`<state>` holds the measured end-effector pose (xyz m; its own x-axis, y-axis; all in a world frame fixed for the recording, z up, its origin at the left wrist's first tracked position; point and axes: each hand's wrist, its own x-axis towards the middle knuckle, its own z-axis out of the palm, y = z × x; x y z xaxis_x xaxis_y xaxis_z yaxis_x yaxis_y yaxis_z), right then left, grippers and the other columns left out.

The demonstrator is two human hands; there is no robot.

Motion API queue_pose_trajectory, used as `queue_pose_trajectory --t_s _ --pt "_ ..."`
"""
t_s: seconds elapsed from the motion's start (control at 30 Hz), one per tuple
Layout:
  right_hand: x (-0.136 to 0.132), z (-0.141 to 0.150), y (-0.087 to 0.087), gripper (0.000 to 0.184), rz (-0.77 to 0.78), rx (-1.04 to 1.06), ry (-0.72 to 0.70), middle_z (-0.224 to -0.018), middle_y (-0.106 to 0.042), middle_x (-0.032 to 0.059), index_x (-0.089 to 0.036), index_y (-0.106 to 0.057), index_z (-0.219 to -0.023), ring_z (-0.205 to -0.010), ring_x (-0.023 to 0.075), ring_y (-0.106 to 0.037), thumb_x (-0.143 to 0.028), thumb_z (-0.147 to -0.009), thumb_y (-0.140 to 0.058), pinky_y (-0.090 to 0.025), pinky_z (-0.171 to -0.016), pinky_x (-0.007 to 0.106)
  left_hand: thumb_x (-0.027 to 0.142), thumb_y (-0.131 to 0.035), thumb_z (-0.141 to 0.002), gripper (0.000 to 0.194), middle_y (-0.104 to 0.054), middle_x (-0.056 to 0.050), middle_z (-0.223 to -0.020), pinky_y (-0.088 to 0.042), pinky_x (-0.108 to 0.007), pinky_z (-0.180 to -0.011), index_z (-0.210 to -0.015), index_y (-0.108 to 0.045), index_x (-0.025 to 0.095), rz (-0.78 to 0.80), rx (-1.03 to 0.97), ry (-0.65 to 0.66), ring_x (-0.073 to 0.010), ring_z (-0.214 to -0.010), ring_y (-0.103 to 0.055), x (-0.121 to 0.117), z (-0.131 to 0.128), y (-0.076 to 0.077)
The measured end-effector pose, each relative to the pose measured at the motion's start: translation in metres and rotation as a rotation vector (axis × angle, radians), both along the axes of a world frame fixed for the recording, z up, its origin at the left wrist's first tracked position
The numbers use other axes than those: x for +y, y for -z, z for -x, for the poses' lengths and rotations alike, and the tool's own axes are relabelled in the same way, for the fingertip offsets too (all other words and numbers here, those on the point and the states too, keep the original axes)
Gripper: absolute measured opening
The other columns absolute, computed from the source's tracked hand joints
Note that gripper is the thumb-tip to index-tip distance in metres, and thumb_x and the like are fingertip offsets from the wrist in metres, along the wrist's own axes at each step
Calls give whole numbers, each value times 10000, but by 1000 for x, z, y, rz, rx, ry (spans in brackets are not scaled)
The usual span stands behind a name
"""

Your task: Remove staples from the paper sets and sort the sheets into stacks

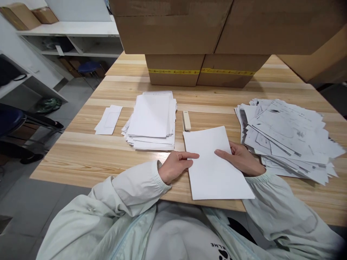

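A blank white sheet of paper (214,177) is in front of me at the table's near edge, slightly bent and partly raised. My right hand (242,159) grips its right side, thumb on top and fingers hidden underneath. At the left side, my left hand (177,165) pinches the edge, with the index finger stretched over the face of the sheet. Whether there is more than one sheet, I cannot tell. Just beyond the paper's top left corner lies a cream stapler (186,121). To the left sits a fairly neat stack of white paper (150,117).
Printed sheets form a messy pile (292,133) at the right. Small white slips (108,120) lie far left on the wooden table (81,159). Cardboard boxes (173,68) stand across the back. Shelves (70,29) and a blue stool (89,66) are beyond the table's left side.
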<state>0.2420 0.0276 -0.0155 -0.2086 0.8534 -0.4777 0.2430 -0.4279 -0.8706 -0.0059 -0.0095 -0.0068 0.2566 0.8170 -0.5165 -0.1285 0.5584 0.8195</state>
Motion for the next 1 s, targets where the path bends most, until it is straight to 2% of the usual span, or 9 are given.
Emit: queue_pose_trajectory --t_s 0.1,0.3,0.47,0.57,0.63,0.7,0.8,0.9,1.0 --pt "1 4 4 476 -53 -18 -6 -1054 -776 69 -238 -676 -1067 -772 241 -728 -548 -728 -802 -566 -599 341 3 -612 -744 382 -671 -15 -723 -469 -235 -699 -1086 -756 93 96 10 -24 -82 -648 -591 6 -1 -2" --pt "5 9 7 560 -231 -166 -3 -1034 -760 103 -195 -655 -1103 -778 242 -696 -637 -766 -718 -555 -643 364 -14 -590 -750 390 -471 75 -540 -341 -211 -557 -1102 -730 76 -43 122 -69 -57 -516 -435 21 1 7" --pt "18 4 -26 450 -770 -811 99 -970 -730 102 -260 -623 -1261 -652 216 -607 -544 -918 -563 -491 -704 417 -13 -580 -728 362 -442 89 -503 -292 -220 -505 -1046 -726 76 -76 136 -90 -57 -472 -393 25 1 5" --pt "44 21 -55 342 -1093 -909 43 -1020 -717 115 -268 -681 -1135 -741 237 -611 -475 -988 -452 -466 -734 417 -19 -568 -725 358 -431 94 -503 -303 -214 -504 -1036 -719 73 -65 114 -104 -52 -465 -395 23 1 2" --pt "71 46 -65 358 -1219 -874 -41 -994 -711 103 -243 -702 -1053 -871 261 -621 -456 -1005 -418 -464 -775 406 -17 -571 -721 358 -419 97 -500 -313 -211 -506 -1035 -718 71 -58 102 -109 -52 -462 -399 22 1 1" --pt "99 80 -66 407 -1229 -866 -154 -991 -704 108 -200 -709 -1006 -938 274 -602 -435 -1023 -377 -455 -797 405 -12 -580 -716 360 -410 99 -496 -316 -209 -503 -1039 -718 68 -52 93 -114 -52 -456 -396 22 1 1" --pt "132 130 -53 478 -1088 -935 -280 -1048 -699 168 -135 -710 -973 -1010 311 -574 -383 -1045 -308 -435 -835 436 -6 -583 -718 375 -399 103 -496 -310 -205 -484 -1063 -710 65 -33 94 -113 -52 -444 -389 22 3 2" --pt "146 162 -33 485 -992 -966 -330 -1136 -686 210 -106 -692 -1014 -1108 337 -545 -359 -1057 -280 -408 -895 454 -10 -575 -725 378 -393 103 -502 -321 -196 -473 -1071 -707 63 -24 111 -100 -53 -445 -399 22 5 3" --pt "147 173 -13 416 -991 -939 -325 -1164 -685 195 -113 -645 -1094 -1100 321 -541 -344 -1054 -300 -394 -908 434 -23 -562 -737 364 -399 98 -499 -310 -191 -461 -1059 -712 56 -13 122 -80 -51 -446 -399 23 8 2"
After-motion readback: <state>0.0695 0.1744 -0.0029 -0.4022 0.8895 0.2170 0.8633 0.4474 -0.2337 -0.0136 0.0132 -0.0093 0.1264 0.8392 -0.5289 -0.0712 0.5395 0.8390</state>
